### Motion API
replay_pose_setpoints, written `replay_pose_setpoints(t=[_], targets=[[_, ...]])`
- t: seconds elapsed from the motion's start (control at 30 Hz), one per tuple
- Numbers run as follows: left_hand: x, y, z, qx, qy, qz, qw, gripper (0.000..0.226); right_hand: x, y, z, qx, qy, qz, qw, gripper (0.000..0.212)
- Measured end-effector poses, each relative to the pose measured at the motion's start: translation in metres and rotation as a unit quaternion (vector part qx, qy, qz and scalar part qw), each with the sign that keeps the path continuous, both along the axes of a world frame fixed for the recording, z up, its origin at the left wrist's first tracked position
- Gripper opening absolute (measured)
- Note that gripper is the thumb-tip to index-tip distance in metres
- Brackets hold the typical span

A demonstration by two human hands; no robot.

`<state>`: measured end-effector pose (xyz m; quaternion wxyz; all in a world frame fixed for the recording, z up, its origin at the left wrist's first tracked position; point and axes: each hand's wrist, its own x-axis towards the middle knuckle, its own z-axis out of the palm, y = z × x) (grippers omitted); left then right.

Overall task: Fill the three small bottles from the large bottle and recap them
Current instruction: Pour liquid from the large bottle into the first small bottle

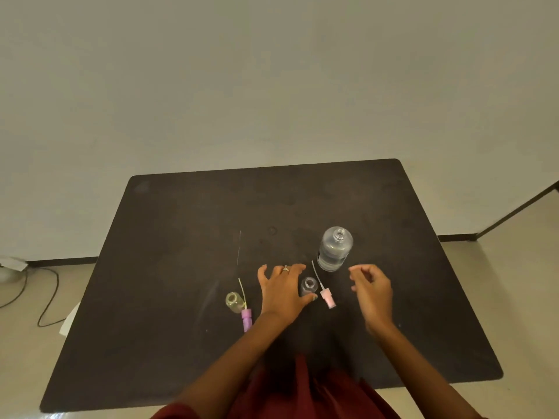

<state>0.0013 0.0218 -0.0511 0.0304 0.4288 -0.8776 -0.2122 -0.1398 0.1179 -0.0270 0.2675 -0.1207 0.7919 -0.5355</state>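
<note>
I see the large clear bottle standing uncapped on the dark table, right of centre and partly filled with clear liquid. Just nearer than it, a small clear bottle stands open, and my left hand is spread beside it with the thumb against its near side and the fingers fanned out toward the far-left; whether the fingers truly clasp the glass I cannot tell, but nothing is pinched between them and they look loose. A ring shows on one finger. Right beside that bottle lies a pale pink spray cap with its thin dip tube pointing away toward the large bottle, nearly touching its base. My right hand hovers to the right of the cap, fingers softly curled and holding nothing. Farther left, a small yellowish bottle stands open, and a purple spray cap lies just beside it, its tube running up past the bottle. A third small bottle I cannot make out. On the floor to the left, a dark cable loops near the wall, and a sheet of white paper pokes out under the table edge.
</note>
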Motion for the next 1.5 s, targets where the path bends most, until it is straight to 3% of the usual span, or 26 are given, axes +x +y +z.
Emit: replay_pose_setpoints(t=[0.3, 0.43, 0.6, 0.77, 0.97, 1.17, 1.3, 1.5], targets=[[-0.008, -0.005, -0.004, 0.019, -0.041, 0.018, 0.999, 0.043, -0.027, -0.013, -0.005, -0.003, 0.011, 0.020, 1.000, 0.014], [-0.010, -0.006, -0.001, 0.018, -0.027, 0.030, 0.999, 0.033, -0.036, -0.022, -0.007, 0.070, 0.103, 0.090, 0.988, 0.037], [-0.009, -0.013, 0.014, 0.003, 0.014, 0.080, 0.997, 0.038, -0.044, -0.035, -0.011, 0.150, 0.182, 0.205, 0.950, 0.071], [-0.006, -0.025, 0.037, 0.033, 0.087, 0.139, 0.986, 0.027, -0.046, -0.050, -0.018, 0.091, 0.158, 0.234, 0.955, 0.090], [-0.002, -0.026, 0.063, 0.082, 0.156, 0.187, 0.966, 0.029, -0.041, -0.058, -0.028, -0.015, 0.104, 0.212, 0.971, 0.071], [0.005, -0.019, 0.097, 0.132, 0.263, 0.206, 0.933, 0.028, -0.036, -0.056, -0.007, -0.059, 0.169, 0.188, 0.966, 0.067], [0.010, -0.015, 0.128, 0.146, 0.328, 0.185, 0.915, 0.028, -0.035, -0.061, 0.042, -0.124, 0.230, 0.203, 0.944, 0.067], [0.024, -0.010, 0.171, 0.117, 0.375, 0.102, 0.914, 0.032, -0.028, -0.069, 0.129, -0.175, 0.310, 0.238, 0.903, 0.075]])
